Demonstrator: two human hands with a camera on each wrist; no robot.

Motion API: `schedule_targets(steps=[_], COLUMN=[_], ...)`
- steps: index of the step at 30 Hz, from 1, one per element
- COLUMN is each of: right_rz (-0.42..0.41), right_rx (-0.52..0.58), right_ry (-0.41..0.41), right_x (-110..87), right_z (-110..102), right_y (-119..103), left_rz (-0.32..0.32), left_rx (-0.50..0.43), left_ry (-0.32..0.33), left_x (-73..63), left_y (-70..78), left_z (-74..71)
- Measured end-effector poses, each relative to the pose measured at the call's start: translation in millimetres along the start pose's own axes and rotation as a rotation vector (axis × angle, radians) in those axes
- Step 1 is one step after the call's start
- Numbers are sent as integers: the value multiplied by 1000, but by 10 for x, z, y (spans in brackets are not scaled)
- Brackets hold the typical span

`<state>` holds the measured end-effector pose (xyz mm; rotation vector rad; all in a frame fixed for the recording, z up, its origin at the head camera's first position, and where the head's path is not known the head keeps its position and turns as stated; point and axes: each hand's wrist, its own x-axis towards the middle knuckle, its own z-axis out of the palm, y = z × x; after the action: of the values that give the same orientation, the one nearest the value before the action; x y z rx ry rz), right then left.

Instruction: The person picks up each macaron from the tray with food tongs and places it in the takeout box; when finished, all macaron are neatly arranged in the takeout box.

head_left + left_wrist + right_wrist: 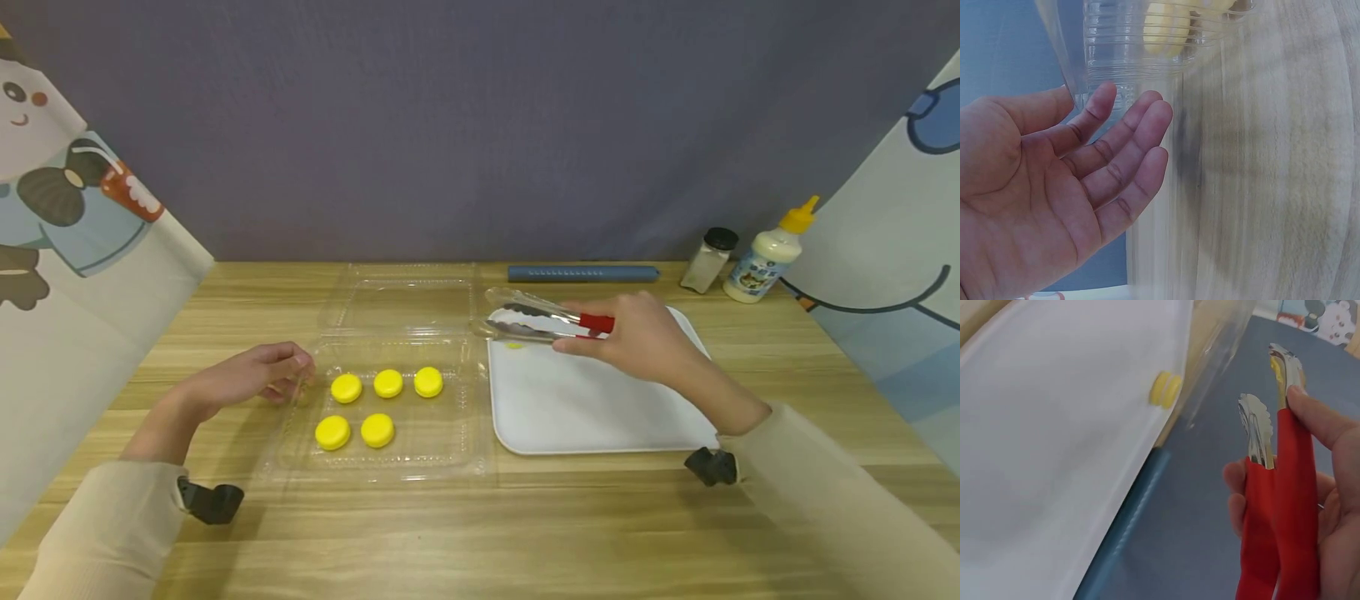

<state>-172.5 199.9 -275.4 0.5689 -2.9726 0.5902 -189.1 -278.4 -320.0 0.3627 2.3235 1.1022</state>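
On the left, a clear plastic clamshell box [442,433] lies with its lid [408,300] folded back. Inside its base sit several yellow macarons [377,430] in two rows. My left hand [255,373] pinches the box's left rim between thumb and index finger, the other fingers loosely bent. A pair of metal tongs with red handles [1297,487] is gripped in my right hand [648,337]. Their tips are apart with nothing between them, above the left back part of a white tray [600,408]. One yellow macaron [1165,390] stands on the tray near its edge, mostly hidden by the tongs in the head view.
Behind the tray lies a blue-grey stick-like item [583,273]. A black-capped jar [707,262] and a squeeze bottle with a yellow nozzle [763,260] stand at the back right. A dark cloth backdrop [480,133] rises at the table's far edge.
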Motion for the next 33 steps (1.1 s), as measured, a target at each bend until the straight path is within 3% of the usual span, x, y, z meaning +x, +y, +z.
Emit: schedule_targets(steps=[14, 24, 33], right_rz=[23, 77, 63], right_rx=[-43, -61, -34], right_ry=[33, -9, -24], right_x=[0, 52, 71], right_z=[93, 191, 250], right_y=[345, 460, 471], left_rz=[2, 4, -4], left_rx=[16, 10, 2], left_ry=[1, 2, 2], left_x=[-7, -4, 3], left_y=[2, 2, -2], left_z=[-1, 2, 8])
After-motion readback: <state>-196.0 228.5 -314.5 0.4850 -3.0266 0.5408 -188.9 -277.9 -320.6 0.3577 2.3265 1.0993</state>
